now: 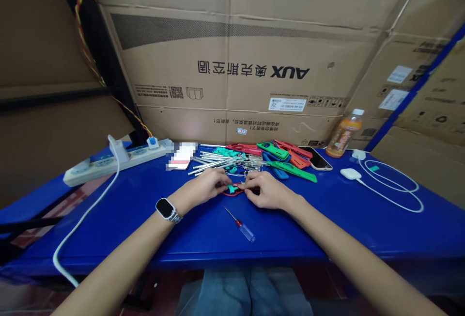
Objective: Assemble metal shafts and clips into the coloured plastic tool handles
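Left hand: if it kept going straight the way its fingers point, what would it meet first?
The small red plastic part, which the left hand is touching; right behind it, the right hand. The metal rods look off that line, though depth is unclear.

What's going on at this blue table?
A person at the table has both hands on a small red part with a green bit on it: the left hand and the right hand each pinch one end. A screwdriver lies untouched nearer the person. Behind the hands are metal rods and red, green and blue plastic handles. A power strip lies at the left, a bottle at the right.
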The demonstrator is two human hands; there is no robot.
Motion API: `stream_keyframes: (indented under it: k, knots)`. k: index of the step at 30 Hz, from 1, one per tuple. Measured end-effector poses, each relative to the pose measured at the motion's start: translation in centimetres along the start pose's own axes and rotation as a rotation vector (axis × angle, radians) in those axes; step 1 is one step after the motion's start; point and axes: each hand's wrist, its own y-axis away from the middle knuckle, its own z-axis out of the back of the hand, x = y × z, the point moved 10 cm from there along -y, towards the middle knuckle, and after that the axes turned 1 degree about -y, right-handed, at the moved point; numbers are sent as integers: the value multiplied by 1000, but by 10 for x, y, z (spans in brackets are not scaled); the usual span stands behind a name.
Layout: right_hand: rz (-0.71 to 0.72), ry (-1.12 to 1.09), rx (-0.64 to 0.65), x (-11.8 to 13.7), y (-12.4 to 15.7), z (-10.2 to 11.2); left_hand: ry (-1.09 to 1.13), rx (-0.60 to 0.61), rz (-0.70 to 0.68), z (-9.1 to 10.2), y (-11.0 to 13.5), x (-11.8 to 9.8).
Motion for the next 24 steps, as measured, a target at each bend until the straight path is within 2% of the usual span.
stream_keyframes:
  k: [7, 17, 24]
  knots:
    - [-14, -7, 1, 0, -1, -1, -101, 9, -24, -1, 3, -6]
    - [-42, 14, 18, 2, -2, 0, 21, -48, 11, 1, 1, -5]
    - [-125, 118, -56, 6, -1, -1, 25, -55, 40, 4, -1, -4]
